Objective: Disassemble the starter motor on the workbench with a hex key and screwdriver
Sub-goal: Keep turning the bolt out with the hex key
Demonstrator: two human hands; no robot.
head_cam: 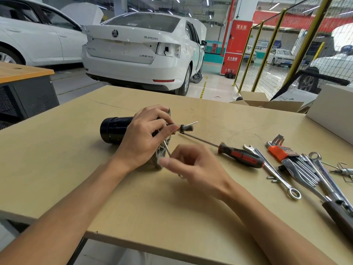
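Two hands over a tan workbench (80, 169), left hand (142, 139) curled around the starter motor (114, 130) lying on its side, right hand (193, 165) blurred, pinching a hex key (166, 148) at the silver end housing, screwdriver (239, 154) lying just right, wrenches (286, 178) beyond

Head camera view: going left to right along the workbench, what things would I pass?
Black starter motor → left hand gripping it → right hand on a thin hex key → red-and-black screwdriver → orange-holdered hex key set → white box.
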